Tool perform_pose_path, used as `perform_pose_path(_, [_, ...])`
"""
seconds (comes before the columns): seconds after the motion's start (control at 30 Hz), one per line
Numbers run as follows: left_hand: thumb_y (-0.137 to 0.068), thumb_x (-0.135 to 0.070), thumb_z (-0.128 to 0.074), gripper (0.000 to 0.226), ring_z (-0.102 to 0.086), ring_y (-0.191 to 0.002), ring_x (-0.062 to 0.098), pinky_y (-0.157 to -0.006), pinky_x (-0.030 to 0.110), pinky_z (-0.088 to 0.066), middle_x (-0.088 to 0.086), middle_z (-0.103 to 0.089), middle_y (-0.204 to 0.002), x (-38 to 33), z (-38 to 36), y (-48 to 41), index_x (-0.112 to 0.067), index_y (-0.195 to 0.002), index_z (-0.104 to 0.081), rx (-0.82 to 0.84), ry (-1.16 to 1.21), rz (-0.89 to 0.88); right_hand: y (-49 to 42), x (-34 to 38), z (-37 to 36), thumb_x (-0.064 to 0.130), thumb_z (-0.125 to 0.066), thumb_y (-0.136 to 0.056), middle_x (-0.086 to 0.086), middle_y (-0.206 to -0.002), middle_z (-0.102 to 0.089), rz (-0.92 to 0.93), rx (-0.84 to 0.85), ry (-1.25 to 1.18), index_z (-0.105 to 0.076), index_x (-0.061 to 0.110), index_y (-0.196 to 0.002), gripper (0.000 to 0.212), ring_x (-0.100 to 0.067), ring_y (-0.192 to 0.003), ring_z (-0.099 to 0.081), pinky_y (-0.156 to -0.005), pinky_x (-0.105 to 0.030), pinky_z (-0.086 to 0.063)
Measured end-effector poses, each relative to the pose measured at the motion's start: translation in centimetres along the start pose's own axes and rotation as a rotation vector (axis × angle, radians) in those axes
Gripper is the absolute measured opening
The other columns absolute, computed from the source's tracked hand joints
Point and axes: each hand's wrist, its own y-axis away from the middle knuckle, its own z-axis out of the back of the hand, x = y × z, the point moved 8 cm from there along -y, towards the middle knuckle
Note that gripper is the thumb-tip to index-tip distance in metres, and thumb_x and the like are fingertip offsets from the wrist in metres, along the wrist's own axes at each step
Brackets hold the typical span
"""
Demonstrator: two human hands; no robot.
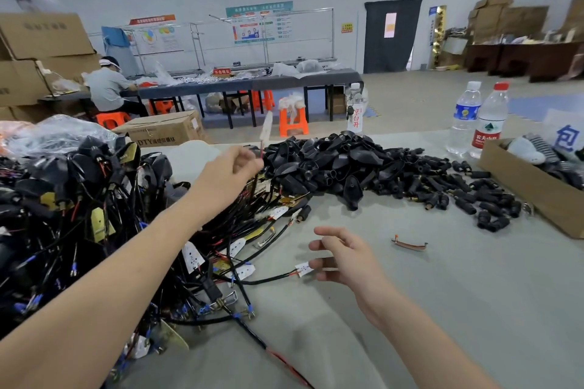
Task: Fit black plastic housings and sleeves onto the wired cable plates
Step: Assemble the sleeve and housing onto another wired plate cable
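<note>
My left hand (229,175) is raised over the table and pinches a thin wire with a white cable plate (266,129) sticking up above the fingers. My right hand (343,257) hovers low over the table with fingers loosely spread and holds nothing; another white plate (303,268) on a black cable lies just at its fingertips. A heap of black plastic housings (319,161) lies behind, with smaller black sleeves (467,189) spread to its right. A tangle of wired cable plates (221,249) lies under my left arm.
Assembled black cables (63,199) are piled at the left. A small metal clip (409,244) lies right of my right hand. Two water bottles (477,118) and a cardboard box (537,186) stand at the right. A person sits at a far table.
</note>
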Motion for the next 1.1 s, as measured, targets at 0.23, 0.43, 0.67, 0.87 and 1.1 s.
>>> perform_pose_path(0.23, [-0.102,-0.035,-0.049,0.034,-0.059,-0.113,0.018,-0.096,0.032,-0.047,-0.001,-0.063,-0.128,8.2,-5.5,4.4,-0.02,-0.132,-0.055,0.551,-0.623,0.102,0.3,-0.4,0.8,0.006,-0.042,-0.099,-0.009,-0.097,-0.065,-0.002,-0.004,0.023,-0.062,0.013,-0.109,0.024,-0.015,-0.059,-0.065,-0.053,-0.026,-0.054])
perform_pose_path(0.43, [-0.105,-0.031,-0.042,0.029,-0.057,-0.115,0.022,-0.087,0.039,-0.051,0.0,-0.051,-0.125,8.9,-5.6,5.3,-0.016,-0.127,-0.052,0.572,-1.05,0.0,0.5,-0.4,1.9,0.006,-0.042,-0.1,-0.01,-0.097,-0.066,-0.009,-0.015,0.03,-0.063,0.013,-0.109,0.024,-0.014,-0.06,-0.065,-0.055,-0.027,-0.054])
perform_pose_path(0.67, [-0.101,-0.024,-0.051,0.044,-0.06,-0.093,0.014,-0.067,0.028,-0.053,-0.008,-0.042,-0.13,8.9,-4.1,7.3,-0.033,-0.138,-0.029,0.443,-1.048,-0.151,0.8,0.0,3.3,0.005,-0.041,-0.1,-0.007,-0.093,-0.067,0.008,-0.044,0.033,-0.064,0.016,-0.105,0.025,-0.014,-0.059,-0.065,-0.054,-0.026,-0.054])
perform_pose_path(0.87, [-0.089,-0.001,-0.057,0.07,-0.053,-0.116,0.018,-0.068,0.026,-0.04,-0.002,-0.031,-0.145,9.2,-4.3,7.5,-0.038,-0.141,-0.029,0.479,-1.172,-0.214,1.1,-0.4,3.1,0.006,-0.043,-0.099,-0.008,-0.092,-0.068,0.005,-0.042,0.023,-0.065,0.016,-0.104,0.025,-0.015,-0.061,-0.064,-0.055,-0.027,-0.054])
perform_pose_path(1.1, [-0.096,-0.014,-0.056,0.03,-0.046,-0.12,0.018,-0.071,0.031,-0.038,-0.001,-0.044,-0.129,8.9,-5.4,6.2,-0.027,-0.123,-0.059,0.531,-1.297,-0.173,1.4,-0.6,3.4,0.006,-0.043,-0.099,-0.007,-0.092,-0.068,0.003,-0.046,0.029,-0.066,0.017,-0.104,0.025,-0.014,-0.061,-0.065,-0.055,-0.027,-0.055])
